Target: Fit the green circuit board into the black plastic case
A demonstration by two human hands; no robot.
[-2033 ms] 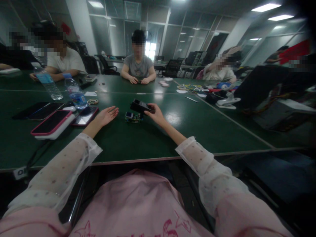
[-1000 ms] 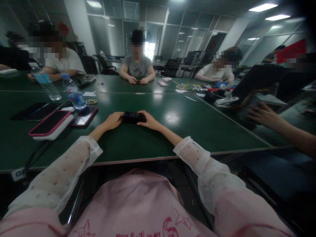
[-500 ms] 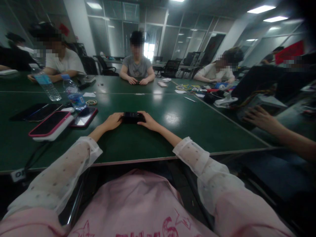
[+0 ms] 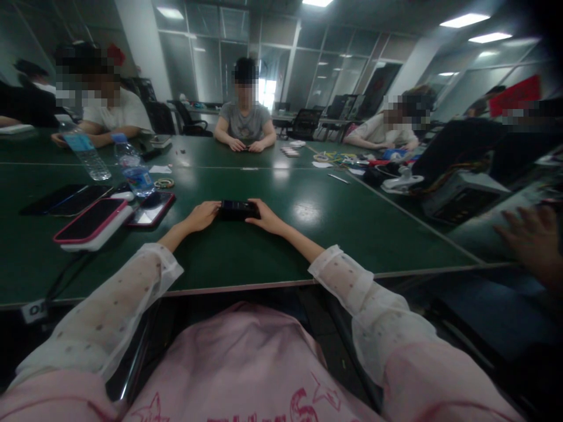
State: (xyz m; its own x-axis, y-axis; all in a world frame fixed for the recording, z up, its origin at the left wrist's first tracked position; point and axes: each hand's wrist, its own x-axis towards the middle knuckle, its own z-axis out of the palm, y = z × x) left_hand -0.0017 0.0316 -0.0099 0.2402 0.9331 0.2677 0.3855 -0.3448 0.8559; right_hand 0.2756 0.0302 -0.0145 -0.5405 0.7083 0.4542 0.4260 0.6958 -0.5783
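Note:
A black phone [image 4: 236, 209] is held sideways just above or on the green table, its dark face showing faint light marks. My left hand [image 4: 203, 215] grips its left end, fingers mostly behind it. At the right end my right hand [image 4: 266, 218] is closed around it, the thumb along the near edge and the index finger over the top. Both forearms rest toward the table's near edge in sheer white dotted sleeves.
To the left lie a pink-edged phone [image 4: 91, 220] on a white block, another phone [image 4: 152, 209] and two water bottles [image 4: 136, 170] [image 4: 88, 155]. A metal box [image 4: 466, 196] stands at right, near a co-worker's hand [image 4: 530, 237]. Several people sit around the green table [image 4: 246, 258].
The co-worker's hand at right has come away from the metal box and moved right, toward the picture's edge. My hands and the phone have stayed in place.

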